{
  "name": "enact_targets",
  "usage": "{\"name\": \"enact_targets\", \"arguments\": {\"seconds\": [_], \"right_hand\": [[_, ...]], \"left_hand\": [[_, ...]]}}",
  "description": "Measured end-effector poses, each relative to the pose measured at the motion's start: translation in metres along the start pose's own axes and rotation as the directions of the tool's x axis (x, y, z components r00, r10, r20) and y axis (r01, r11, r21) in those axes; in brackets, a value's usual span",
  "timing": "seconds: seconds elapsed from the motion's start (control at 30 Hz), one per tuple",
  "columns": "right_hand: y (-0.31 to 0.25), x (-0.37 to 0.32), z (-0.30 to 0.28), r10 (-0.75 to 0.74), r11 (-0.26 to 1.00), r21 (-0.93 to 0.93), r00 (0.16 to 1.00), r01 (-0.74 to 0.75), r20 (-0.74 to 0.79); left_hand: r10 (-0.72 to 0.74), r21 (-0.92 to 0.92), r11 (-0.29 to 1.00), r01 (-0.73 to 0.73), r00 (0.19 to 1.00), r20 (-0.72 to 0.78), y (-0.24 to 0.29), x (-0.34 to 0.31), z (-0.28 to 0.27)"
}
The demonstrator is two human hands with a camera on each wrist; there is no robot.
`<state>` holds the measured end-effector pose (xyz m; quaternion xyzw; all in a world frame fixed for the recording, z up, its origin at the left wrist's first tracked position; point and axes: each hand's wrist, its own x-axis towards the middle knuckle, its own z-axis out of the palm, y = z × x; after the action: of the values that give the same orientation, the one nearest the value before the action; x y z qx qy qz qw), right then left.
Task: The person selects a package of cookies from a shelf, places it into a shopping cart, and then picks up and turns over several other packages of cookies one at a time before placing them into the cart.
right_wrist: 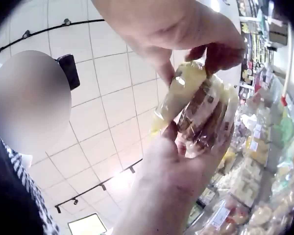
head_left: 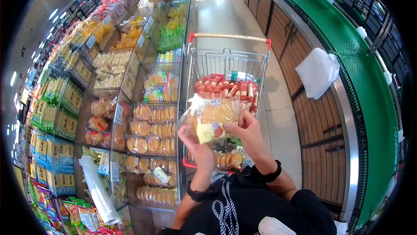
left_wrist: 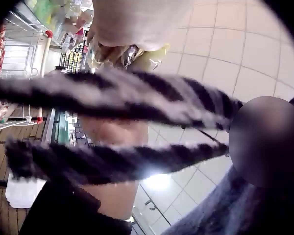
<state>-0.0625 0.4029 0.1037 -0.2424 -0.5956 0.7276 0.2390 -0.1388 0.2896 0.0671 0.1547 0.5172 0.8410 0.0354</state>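
A clear and pale-yellow plastic bag of bread (head_left: 219, 112) is held up over the shopping cart, its gathered top pointing to the upper left. My left hand (head_left: 197, 146) grips the bag from its left side; in the right wrist view the left fingers (right_wrist: 179, 152) curl about the bread. At the lower right edge, my right hand (head_left: 248, 131) pinches the film between thumb and fingers. Brown bread shows through the wrapping (right_wrist: 201, 110) in that view. Drawstrings (left_wrist: 117, 98) cross in front of the left wrist camera and hide much of the hands' work.
Below the bag stands the shopping cart (head_left: 230, 38), holding red-wrapped packs (head_left: 228, 86), a bottle (head_left: 241, 76) and packaged round pastries (head_left: 228, 161). Bins of packaged biscuits (head_left: 154, 126) line the left. Along the right runs a green-topped counter (head_left: 343, 52) with white plastic bags (head_left: 319, 72) hanging from it.
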Motion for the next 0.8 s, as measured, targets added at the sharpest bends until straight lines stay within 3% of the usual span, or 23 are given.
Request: {"name": "enact_targets", "arguments": {"seconds": [0.03, 0.07, 0.17, 0.23, 0.33, 0.37, 0.43, 0.57, 0.7, 0.8], "right_hand": [[0.001, -0.002, 0.008, 0.022, 0.990, -0.139, 0.999, -0.025, -0.023], [-0.003, -0.004, 0.017, -0.065, 0.980, 0.189, 0.997, 0.057, 0.034], [-0.007, -0.007, 0.015, 0.132, 0.959, 0.228, 0.975, -0.171, 0.176], [-0.004, -0.004, 0.015, 0.152, 0.935, 0.289, 0.967, -0.208, 0.204], [0.003, -0.003, 0.014, 0.210, 0.861, 0.436, 0.963, -0.263, 0.168], [0.006, -0.003, 0.014, 0.236, 0.823, 0.495, 0.961, -0.278, 0.145], [0.014, 0.000, 0.003, 0.263, 0.800, 0.485, 0.933, -0.353, 0.246], [0.025, 0.001, -0.015, 0.242, 0.722, 0.558, 0.905, -0.409, 0.350], [0.033, 0.002, -0.028, 0.239, 0.312, 0.846, 0.897, -0.433, 0.372], [0.029, 0.003, -0.028, 0.228, 0.258, 0.891, 0.920, -0.373, 0.319]], "left_hand": [[-0.033, -0.066, 0.997, 0.032, 0.999, -0.006, 0.000, -0.002, 0.000], [-0.063, -0.133, 0.989, 0.060, 0.998, -0.012, 0.004, -0.003, 0.001], [-0.079, -0.176, 0.981, 0.079, 0.997, 0.010, 0.002, -0.006, -0.006], [-0.077, -0.215, 0.973, 0.078, 0.997, 0.015, -0.004, -0.005, -0.007], [-0.080, -0.419, 0.900, 0.121, 0.990, 0.112, 0.016, -0.003, 0.002], [-0.041, -0.283, 0.956, 0.074, 0.992, 0.123, 0.014, -0.003, 0.000], [0.035, 0.002, 0.999, -0.036, 0.987, 0.160, 0.009, -0.004, -0.006], [0.101, 0.209, 0.970, -0.125, 0.987, 0.125, 0.024, -0.004, -0.003], [-0.023, -0.109, 0.994, 0.026, 0.999, 0.021, 0.045, -0.002, 0.006], [0.011, -0.163, 0.987, -0.001, 0.998, 0.063, 0.034, 0.001, -0.008]]}}
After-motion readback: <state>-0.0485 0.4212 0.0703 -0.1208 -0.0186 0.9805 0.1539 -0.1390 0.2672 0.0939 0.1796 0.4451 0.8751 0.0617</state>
